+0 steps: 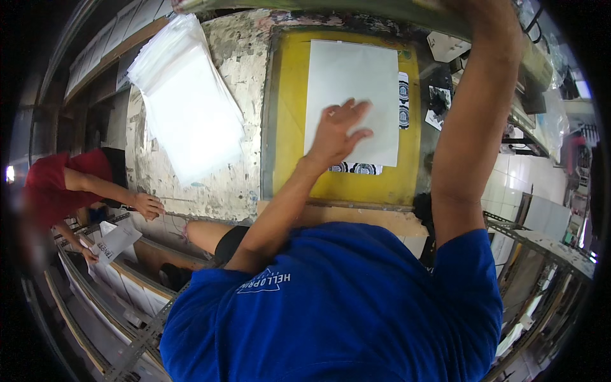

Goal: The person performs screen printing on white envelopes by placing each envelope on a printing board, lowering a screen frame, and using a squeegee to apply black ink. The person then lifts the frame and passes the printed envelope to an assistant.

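- Our worn desk (247, 76) carries a yellow board (289, 114).
- On it lies the white sheet (354, 75) — our left hand (338, 132) spreads loosely over it, gripping nothing.
- Our right hand's (470, 5) grip we cannot tell.

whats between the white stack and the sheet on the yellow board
In the head view: stained tabletop beside the stack, then a grey border and the yellow board, up to the sheet.

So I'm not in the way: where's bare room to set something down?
On the worn tabletop between the white sheet stack and yellow panel. The panel is crowded: a white sheet covers its middle, the left hand over it.
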`<move>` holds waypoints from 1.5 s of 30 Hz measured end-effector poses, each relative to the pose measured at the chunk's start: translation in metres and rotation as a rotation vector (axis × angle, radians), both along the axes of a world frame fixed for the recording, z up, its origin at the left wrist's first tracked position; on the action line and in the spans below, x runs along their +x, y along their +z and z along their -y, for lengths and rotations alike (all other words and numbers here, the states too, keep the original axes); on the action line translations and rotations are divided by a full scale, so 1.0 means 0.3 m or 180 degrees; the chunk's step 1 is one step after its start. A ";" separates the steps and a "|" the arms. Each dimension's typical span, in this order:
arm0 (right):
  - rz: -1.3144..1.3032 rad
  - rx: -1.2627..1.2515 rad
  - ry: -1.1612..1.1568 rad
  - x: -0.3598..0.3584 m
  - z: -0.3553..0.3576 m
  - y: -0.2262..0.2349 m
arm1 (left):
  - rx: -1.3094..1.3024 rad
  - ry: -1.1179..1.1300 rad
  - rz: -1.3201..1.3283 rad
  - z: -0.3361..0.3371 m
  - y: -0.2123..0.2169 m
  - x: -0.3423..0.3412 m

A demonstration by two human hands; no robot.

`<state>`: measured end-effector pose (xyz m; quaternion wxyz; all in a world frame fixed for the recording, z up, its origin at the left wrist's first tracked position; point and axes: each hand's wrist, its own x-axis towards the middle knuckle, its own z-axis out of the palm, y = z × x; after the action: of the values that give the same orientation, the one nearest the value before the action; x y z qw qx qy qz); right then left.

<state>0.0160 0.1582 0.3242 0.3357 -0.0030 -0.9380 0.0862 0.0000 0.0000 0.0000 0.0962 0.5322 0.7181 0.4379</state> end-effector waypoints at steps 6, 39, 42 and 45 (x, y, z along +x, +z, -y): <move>0.0113 -0.0700 -0.0263 0.127 0.110 -0.157 | 0.2949 0.1134 0.2280 0.211 0.322 -0.097; 0.0783 -0.0103 -0.0628 -0.307 -0.300 -1.216 | -0.0421 0.2096 0.0121 0.646 -0.214 0.078; 0.0769 -0.0111 -0.0562 -0.414 -0.377 -1.201 | -0.0356 0.2116 0.0203 0.648 -0.217 0.077; 0.1228 -0.0265 -0.0582 -0.480 -0.439 -1.156 | -0.0283 0.2125 0.0239 0.648 -0.217 0.082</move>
<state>-0.1280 0.2898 -0.0227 0.1559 -0.1184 -0.9763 0.0919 0.0246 -0.1943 -0.0651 -0.0030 0.2465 0.8671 0.4328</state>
